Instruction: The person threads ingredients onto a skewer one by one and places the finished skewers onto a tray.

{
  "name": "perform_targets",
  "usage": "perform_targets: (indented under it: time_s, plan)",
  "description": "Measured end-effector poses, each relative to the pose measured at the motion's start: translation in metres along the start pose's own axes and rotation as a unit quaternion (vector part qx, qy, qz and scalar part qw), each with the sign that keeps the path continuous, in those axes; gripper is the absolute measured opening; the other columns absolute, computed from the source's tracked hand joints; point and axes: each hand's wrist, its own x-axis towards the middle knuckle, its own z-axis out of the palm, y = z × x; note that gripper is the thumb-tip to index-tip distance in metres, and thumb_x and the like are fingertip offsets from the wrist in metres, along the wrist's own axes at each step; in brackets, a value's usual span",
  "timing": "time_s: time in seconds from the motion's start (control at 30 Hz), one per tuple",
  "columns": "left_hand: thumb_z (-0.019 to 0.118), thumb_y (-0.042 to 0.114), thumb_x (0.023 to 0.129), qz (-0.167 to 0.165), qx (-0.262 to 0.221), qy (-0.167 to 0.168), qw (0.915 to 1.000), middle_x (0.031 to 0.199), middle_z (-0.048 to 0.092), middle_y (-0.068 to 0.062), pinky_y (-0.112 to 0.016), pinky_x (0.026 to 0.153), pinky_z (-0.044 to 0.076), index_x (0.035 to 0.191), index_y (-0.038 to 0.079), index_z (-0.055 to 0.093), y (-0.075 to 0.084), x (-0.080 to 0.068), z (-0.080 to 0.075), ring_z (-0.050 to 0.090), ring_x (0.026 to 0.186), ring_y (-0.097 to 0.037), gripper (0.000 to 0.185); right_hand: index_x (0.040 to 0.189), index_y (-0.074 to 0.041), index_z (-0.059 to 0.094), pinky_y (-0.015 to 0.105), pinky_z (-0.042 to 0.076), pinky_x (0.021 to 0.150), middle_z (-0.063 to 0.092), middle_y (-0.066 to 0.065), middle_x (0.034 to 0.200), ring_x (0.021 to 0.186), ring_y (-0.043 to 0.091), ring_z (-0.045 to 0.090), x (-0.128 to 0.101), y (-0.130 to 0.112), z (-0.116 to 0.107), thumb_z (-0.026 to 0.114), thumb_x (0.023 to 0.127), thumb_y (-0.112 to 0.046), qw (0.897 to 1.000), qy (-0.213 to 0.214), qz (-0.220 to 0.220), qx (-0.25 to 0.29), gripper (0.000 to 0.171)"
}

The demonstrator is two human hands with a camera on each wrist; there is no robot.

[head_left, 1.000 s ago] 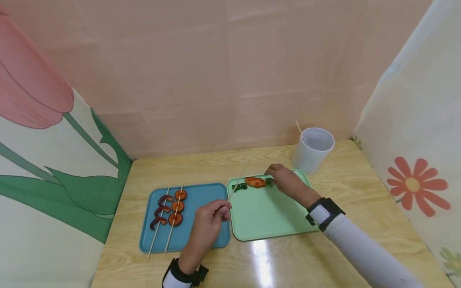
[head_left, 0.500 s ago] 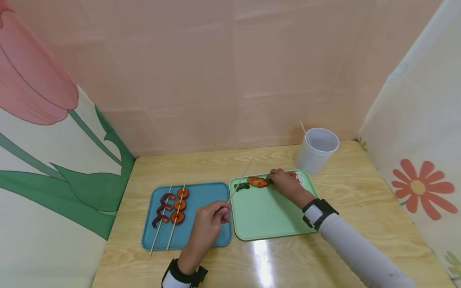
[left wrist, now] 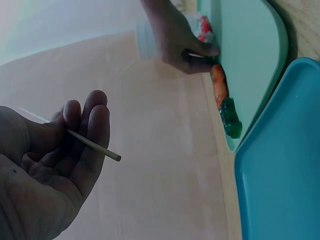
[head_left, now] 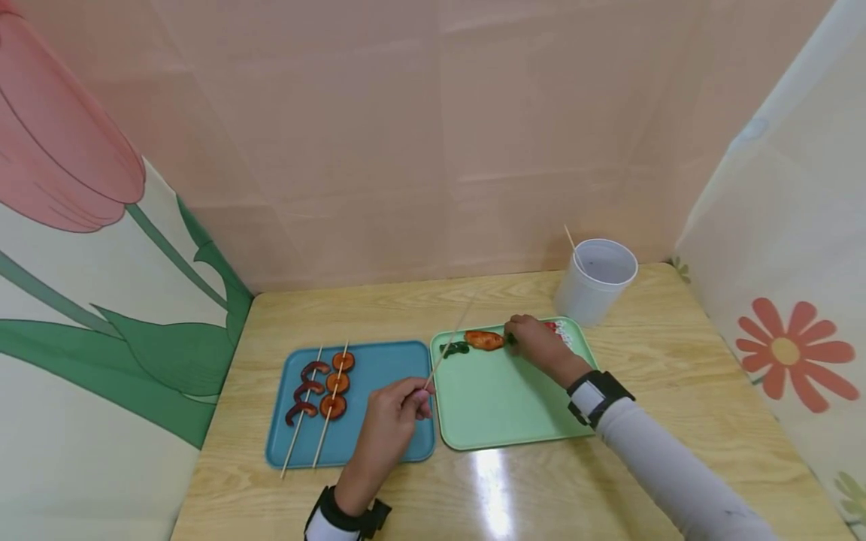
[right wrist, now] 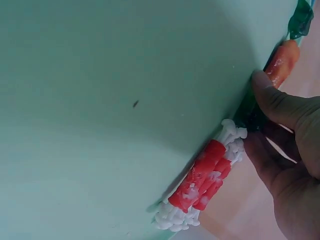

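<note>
My left hand (head_left: pixel 387 424) pinches a thin wooden skewer (head_left: pixel 449 342), which slants up and away over the green tray's left side. In the left wrist view its blunt end (left wrist: pixel 112 155) sticks out past the fingers. At the far edge of the green tray (head_left: pixel 507 406), my right hand (head_left: pixel 541 349) has thumb and fingers around a dark green glossy piece (right wrist: pixel 248 112), mostly hidden by the hand. Left of it lie an orange-brown piece of food (head_left: pixel 484 340) and another dark green piece (head_left: pixel 454 349). A red roll with white mushroom-like ends (right wrist: pixel 200 177) lies to its right.
On the left, a blue tray (head_left: pixel 392 361) bears two loaded skewers: one with curled brown sausage-like pieces (head_left: pixel 309 391), one with round orange-brown slices (head_left: pixel 334 383). Behind the green tray stands a white cup (head_left: pixel 588 293) with a skewer (head_left: pixel 573 246) in it. Walls close off the back and sides.
The view shifted slightly. My right hand moved a little left and back toward the green piece, uncovering part of the red roll. The left hand keeps hold of its skewer, nearly still.
</note>
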Motion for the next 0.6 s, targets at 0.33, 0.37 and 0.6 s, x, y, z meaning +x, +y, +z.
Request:
perform_targets:
  time_s: [0.33, 0.37, 0.6]
  plan:
    - [0.059, 0.004, 0.102, -0.01, 0.003, -0.005, 0.9999, 0.082, 0.072, -0.005, -0.025, 0.066, 0.06, 0.103, 0.005, 0.074, -0.0014, -0.0004, -0.0001, 0.068, 0.072, -0.012, 0.015, 0.1, 0.001, 0.075, 0.042, 0.059, 0.082, 0.071, 0.012, 0.097, 0.092, 0.028, 0.067, -0.0036, 0.003, -0.0018, 0.085, 0.075, 0.005, 1.0, -0.025, -0.01, 0.003, 0.028]
    - [0.059, 0.004, 0.102, -0.011, 0.004, -0.005, 0.9999, 0.082, 0.072, -0.004, -0.025, 0.066, 0.06, 0.103, 0.005, 0.074, -0.0015, -0.0003, -0.0001, 0.068, 0.072, -0.012, 0.015, 0.1, 0.001, 0.075, 0.041, 0.059, 0.082, 0.071, 0.012, 0.096, 0.091, 0.027, 0.067, -0.0042, 0.0031, -0.0021, 0.084, 0.075, 0.005, 1.0, -0.025, -0.013, -0.001, 0.027]
    - [0.059, 0.004, 0.101, -0.014, 0.008, -0.008, 0.9998, 0.082, 0.072, -0.003, -0.025, 0.065, 0.061, 0.103, 0.005, 0.074, -0.0044, -0.0005, 0.0005, 0.068, 0.071, -0.01, 0.015, 0.098, 0.0, 0.075, 0.039, 0.058, 0.078, 0.068, 0.011, 0.094, 0.088, 0.024, 0.066, -0.0096, 0.0014, -0.0066, 0.082, 0.079, 0.006, 1.0, -0.007, -0.015, 0.016, 0.02]
